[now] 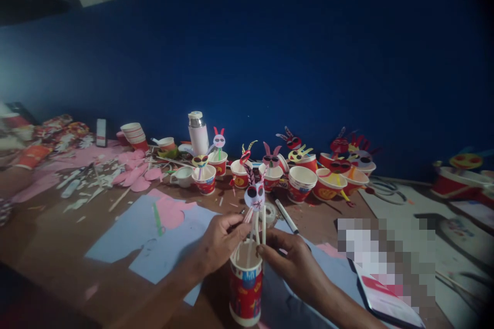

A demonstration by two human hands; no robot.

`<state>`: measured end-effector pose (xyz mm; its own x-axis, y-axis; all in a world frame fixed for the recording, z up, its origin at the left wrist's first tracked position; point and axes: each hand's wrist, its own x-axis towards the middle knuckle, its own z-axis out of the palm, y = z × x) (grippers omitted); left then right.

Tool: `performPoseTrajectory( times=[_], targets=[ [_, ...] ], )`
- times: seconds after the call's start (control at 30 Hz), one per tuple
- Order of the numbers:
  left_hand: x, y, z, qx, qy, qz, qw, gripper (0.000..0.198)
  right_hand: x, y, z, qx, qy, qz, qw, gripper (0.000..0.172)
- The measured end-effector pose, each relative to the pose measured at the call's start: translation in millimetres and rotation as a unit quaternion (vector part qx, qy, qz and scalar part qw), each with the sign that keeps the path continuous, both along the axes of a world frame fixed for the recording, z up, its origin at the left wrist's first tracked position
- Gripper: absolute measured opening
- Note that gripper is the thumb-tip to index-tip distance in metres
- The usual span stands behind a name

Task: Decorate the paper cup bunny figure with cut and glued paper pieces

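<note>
Beyond the left hand (219,244) and right hand (297,259), a blue wall (270,56); beneath, a brown table (57,231); between, an upright red paper cup (246,290); above them, a white paper face (252,205). Pinching pale straws (253,226) with the left, another with the right at the cup's rim.

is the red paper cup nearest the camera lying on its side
No, the red paper cup stands upright, its opening facing up below the white cutout face.
</note>
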<state>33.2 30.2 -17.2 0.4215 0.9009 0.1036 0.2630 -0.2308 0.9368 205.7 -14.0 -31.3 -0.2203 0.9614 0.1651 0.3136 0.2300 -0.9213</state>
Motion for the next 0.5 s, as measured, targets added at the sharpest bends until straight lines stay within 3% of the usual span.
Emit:
performPoseTrajectory(
  times=[0.27,0.5],
  targets=[
    [14,4,3.0,-0.124,-0.107,-0.057,0.985,0.037,2,1,-0.4,0.017,-0.012,-0.002,1.000,0.024],
    [21,17,4.0,-0.222,-0.131,-0.094,0.962,0.043,2,4,-4.2,0.031,-0.016,-0.008,0.999,0.018]
  ],
)
